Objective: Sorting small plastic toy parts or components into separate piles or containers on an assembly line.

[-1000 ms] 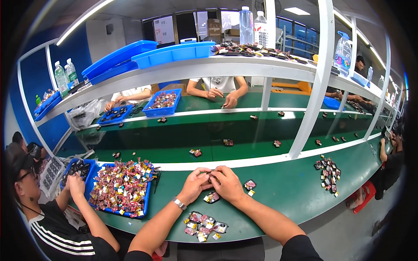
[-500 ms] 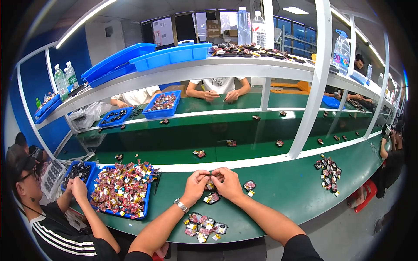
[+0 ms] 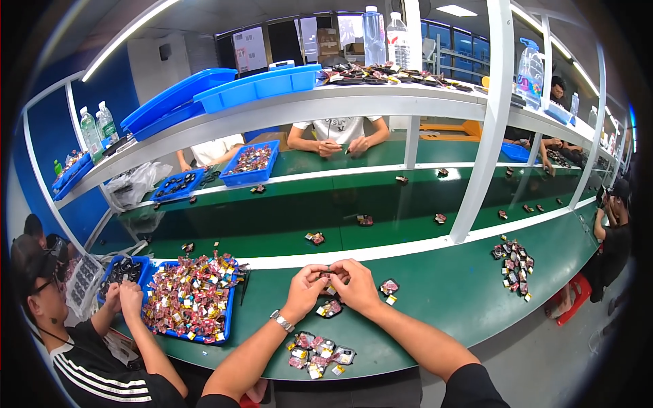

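Observation:
My left hand [image 3: 306,289] and my right hand [image 3: 355,284] meet above the green table [image 3: 435,299], both pinching one small dark part [image 3: 328,273] between their fingertips. A watch is on my left wrist. Just below the hands lies a small dark packet [image 3: 330,309]. Another small packet [image 3: 389,287] lies right of my right hand. A heap of several small packets [image 3: 317,351] sits near the table's front edge, between my forearms.
A blue tray [image 3: 190,306] full of colourful packets stands to my left, with a seated person's hands [image 3: 122,296] beside it. Another pile of packets [image 3: 515,260] lies at the right. A green conveyor belt [image 3: 286,217] carries scattered parts. Other workers sit opposite, behind a white shelf frame.
My hands have stayed together at the same spot, fingers shifting slightly on the small part. The person at my left has moved their hands a little.

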Tool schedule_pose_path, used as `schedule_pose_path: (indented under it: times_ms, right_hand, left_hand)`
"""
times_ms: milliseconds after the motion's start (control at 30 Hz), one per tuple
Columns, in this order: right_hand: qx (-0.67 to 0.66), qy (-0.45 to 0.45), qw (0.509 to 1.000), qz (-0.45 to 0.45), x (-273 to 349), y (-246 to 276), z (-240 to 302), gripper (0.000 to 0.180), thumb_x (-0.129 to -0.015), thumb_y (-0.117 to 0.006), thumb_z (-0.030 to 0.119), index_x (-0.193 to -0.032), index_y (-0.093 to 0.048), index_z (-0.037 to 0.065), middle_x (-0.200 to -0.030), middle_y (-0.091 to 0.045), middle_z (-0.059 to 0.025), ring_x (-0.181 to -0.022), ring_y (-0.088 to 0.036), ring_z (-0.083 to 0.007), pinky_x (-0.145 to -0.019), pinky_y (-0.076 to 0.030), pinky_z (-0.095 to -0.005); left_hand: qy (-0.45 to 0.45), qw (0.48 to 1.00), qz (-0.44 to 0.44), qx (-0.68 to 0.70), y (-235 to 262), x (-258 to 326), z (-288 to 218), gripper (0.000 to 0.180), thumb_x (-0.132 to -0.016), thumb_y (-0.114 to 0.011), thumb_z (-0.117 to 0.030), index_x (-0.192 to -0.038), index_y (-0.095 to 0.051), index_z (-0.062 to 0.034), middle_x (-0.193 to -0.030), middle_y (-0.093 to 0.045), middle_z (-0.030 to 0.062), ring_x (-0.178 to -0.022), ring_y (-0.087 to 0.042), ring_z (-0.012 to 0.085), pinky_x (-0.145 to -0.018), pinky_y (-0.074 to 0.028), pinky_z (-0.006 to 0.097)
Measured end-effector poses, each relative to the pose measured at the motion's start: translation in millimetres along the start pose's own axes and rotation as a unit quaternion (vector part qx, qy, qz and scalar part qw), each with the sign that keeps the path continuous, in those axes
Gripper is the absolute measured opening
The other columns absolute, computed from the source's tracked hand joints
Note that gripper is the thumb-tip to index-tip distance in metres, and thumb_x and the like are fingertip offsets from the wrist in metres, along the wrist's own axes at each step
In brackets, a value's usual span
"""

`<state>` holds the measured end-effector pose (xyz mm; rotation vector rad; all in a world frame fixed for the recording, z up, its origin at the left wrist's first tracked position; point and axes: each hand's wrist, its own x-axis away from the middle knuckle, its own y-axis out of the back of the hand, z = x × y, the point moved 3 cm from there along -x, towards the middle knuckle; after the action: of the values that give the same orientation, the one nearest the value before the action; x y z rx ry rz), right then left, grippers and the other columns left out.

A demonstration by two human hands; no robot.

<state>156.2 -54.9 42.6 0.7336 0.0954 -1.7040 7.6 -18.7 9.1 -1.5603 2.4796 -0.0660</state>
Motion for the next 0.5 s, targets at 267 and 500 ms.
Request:
schedule_pose_path:
  times_ms: [267,500]
  right_hand:
    - [-0.022,-0.040,0.999,-0.013,-19.4,6.4,-20.2,0.014,-0.083,-0.066,0.004,-0.096,-0.064,0.000,-0.087,-0.067,-0.0079,-0.074,-0.067,-0.0137,-0.069,-0.054,-0.0276]
    - [0.247,-0.191,0.949,-0.046,-103.9,97.3,-140.8,0.023,-0.079,-0.074,0.022,-0.088,-0.069,0.002,-0.088,-0.071,-0.0152,-0.086,-0.068,-0.0303,-0.080,-0.052,-0.0393]
  left_hand:
    - [-0.020,0.998,-0.028,0.057,6.4,-0.3,-0.7,0.036,-0.094,-0.053,-0.001,-0.129,-0.043,0.0022,-0.119,-0.060,0.0191,-0.104,-0.064,0.0215,-0.080,-0.057,0.031]
    - [-0.019,0.999,-0.001,-0.028,14.8,-11.6,4.0,0.027,-0.095,-0.050,-0.003,-0.121,-0.050,0.0041,-0.112,-0.064,0.0182,-0.095,-0.066,0.0208,-0.079,-0.056,0.031]
